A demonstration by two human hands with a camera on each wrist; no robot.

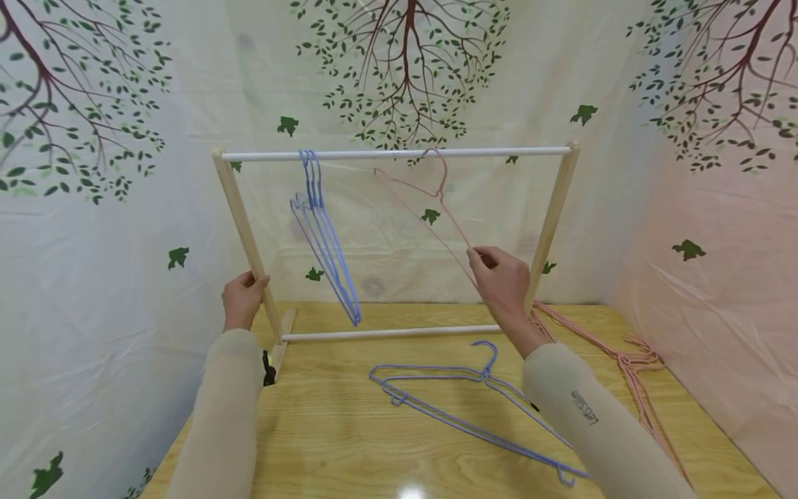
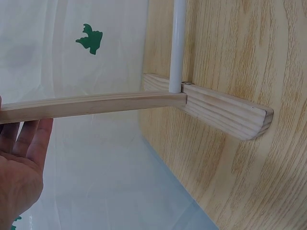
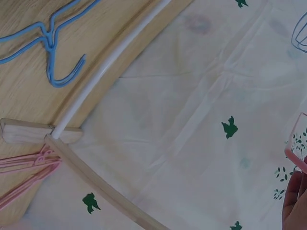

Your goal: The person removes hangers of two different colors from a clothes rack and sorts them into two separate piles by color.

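Note:
My right hand [image 1: 503, 277] pinches a pink wire hanger [image 1: 441, 197] near one end of its frame. That hanger's hook is at the rack's white top rail [image 1: 386, 154], right of the middle. In the right wrist view only some fingers [image 3: 290, 196] and a rounded pink corner show at the right edge. My left hand [image 1: 243, 301] grips the rack's left wooden post [image 1: 242, 222] low down; the left wrist view shows its fingers against the post. Several blue hangers [image 1: 314, 204] hang together on the rail's left part.
Blue hangers [image 1: 485, 374] lie stacked on the wooden table [image 1: 337, 430] before the rack, partly under my right sleeve. A pile of pink hangers [image 1: 630, 359] lies at the right. The rack's lower white bar [image 1: 386, 334] runs just above the table. Behind hangs a leaf-printed curtain [image 1: 249, 90].

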